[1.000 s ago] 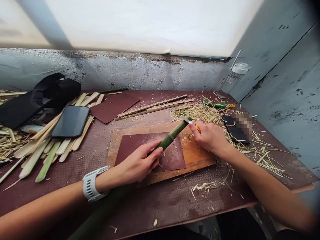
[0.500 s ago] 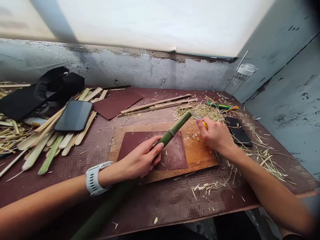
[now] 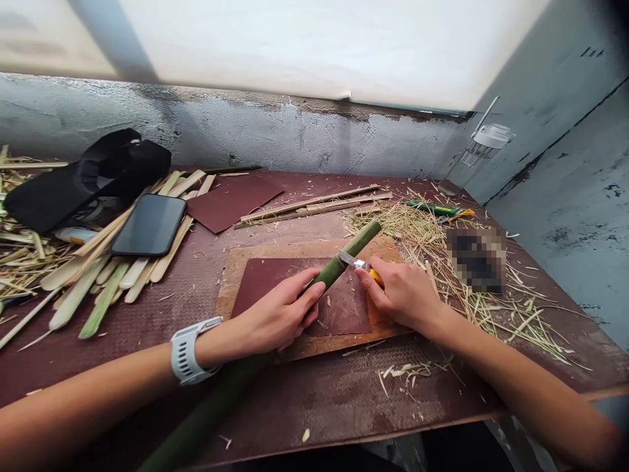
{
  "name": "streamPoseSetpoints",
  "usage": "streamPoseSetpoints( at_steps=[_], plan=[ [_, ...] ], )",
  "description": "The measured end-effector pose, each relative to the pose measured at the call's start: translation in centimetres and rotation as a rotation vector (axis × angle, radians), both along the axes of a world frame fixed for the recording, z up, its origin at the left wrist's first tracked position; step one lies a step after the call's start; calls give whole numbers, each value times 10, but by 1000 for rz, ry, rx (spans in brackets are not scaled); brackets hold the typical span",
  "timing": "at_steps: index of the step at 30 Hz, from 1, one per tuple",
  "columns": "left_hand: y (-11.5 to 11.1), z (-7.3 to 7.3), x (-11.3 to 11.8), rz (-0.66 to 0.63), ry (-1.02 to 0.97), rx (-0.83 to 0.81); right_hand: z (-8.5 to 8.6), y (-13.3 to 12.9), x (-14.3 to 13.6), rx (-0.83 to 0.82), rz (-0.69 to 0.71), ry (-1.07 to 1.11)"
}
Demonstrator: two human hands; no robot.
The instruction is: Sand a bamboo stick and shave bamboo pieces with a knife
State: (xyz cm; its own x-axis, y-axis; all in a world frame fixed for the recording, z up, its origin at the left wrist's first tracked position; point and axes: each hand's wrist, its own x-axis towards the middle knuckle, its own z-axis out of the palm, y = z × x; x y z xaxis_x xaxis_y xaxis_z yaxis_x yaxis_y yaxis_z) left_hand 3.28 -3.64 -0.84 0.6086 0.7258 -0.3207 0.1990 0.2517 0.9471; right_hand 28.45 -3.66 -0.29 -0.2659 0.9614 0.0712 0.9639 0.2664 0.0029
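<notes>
My left hand (image 3: 280,311) is wrapped round a long green bamboo pole (image 3: 361,240), which slants from the lower left up to the right. In my right hand (image 3: 405,292) is a yellow-handled utility knife (image 3: 361,264). Its blade lies against the bamboo near the joint, a little below the pole's upper end. Beneath the pole are a dark red sheet (image 3: 255,285) and a brown wooden board (image 3: 228,269) on the table.
A phone (image 3: 150,225) rests on flat bamboo strips (image 3: 73,305) at the left, near a black cloth item (image 3: 88,180). Shavings (image 3: 422,229), a green tool (image 3: 432,208) and a clear bottle (image 3: 474,157) are at the right. Thin strips (image 3: 309,206) lie behind the board.
My right hand has moved left and down with the knife, bringing the blade from beyond the bamboo's tip to near its joint. My left hand has barely moved.
</notes>
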Motion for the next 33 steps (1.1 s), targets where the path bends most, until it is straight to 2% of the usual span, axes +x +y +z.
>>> streamPoseSetpoints(
  at_steps=[7,13,19,25,30,33],
  plan=[
    [-1,2,-1,-3,-18,26,-2,3,6,34,-6,1],
    [-2,4,-1,5,-15,21,0,10,14,85,-104,-20],
    [-1,2,-2,8,-19,16,0,3,6,6,1,6],
    [-1,3,-2,14,-8,2,2,14,20,79,-138,-16],
    [-2,2,-2,11,-30,1,-1,6,12,14,19,7],
    [-2,3,-2,3,-33,-8,-2,5,10,25,6,-6]
  ],
)
